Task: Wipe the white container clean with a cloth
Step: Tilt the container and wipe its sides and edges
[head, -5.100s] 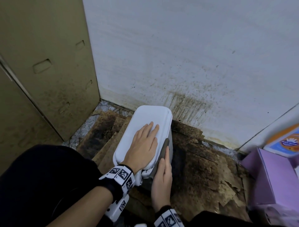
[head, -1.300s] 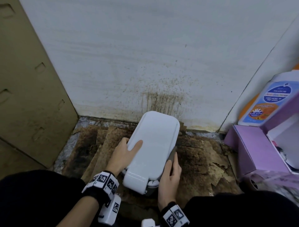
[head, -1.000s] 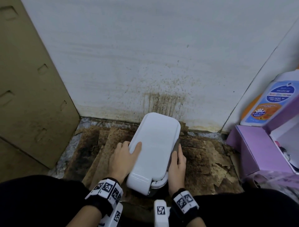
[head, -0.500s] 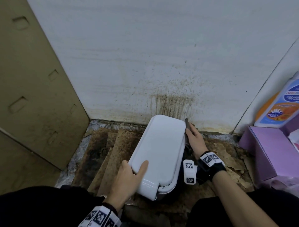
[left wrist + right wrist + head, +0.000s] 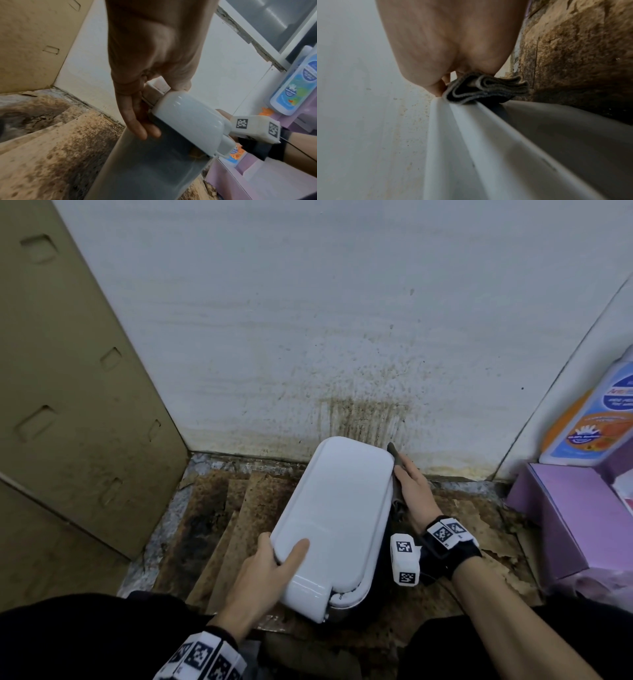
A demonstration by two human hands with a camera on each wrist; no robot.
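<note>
A white container (image 5: 335,515) with a shut lid stands on stained cardboard by the wall. My left hand (image 5: 270,563) grips its near left corner, thumb on the lid, fingers curled under the lid's edge (image 5: 137,121). My right hand (image 5: 411,491) lies flat along the container's right side near the far end. It presses a folded grey cloth (image 5: 397,498) against that side. In the right wrist view the cloth (image 5: 486,88) bunches out under the palm against the container's rim (image 5: 471,135). The container's lid (image 5: 188,121) overhangs its grey-looking body.
The stained white wall (image 5: 359,412) rises just behind the container. A tan cardboard panel (image 5: 68,405) leans at the left. A purple box (image 5: 565,508) and a bottle with a blue and orange label (image 5: 596,422) stand at the right. Dirty cardboard sheets (image 5: 239,508) cover the floor.
My right hand has slid the cloth along the container's right side from the near end to the far end. My left hand has moved back to the near left corner.
</note>
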